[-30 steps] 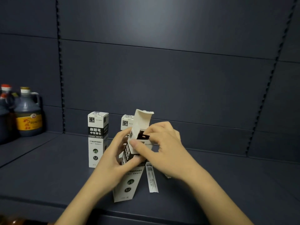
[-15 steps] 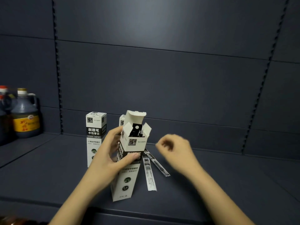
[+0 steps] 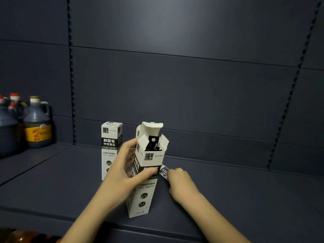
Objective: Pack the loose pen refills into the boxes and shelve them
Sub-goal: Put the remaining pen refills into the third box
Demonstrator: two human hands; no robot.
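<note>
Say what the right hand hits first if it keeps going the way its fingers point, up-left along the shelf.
Likely the loose refill packet its fingertips already reach, then the open box that the left hand holds upright. Depth is unclear, so it might pass beside the box.

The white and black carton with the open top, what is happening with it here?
A person is packing pen refills on a dark shelf. The left hand holds the tall white and black cardboard box upright, its top flap open, with dark refills showing inside. The right hand reaches down to a loose wrapped refill lying beside the box. A closed matching box stands behind on the left.
</note>
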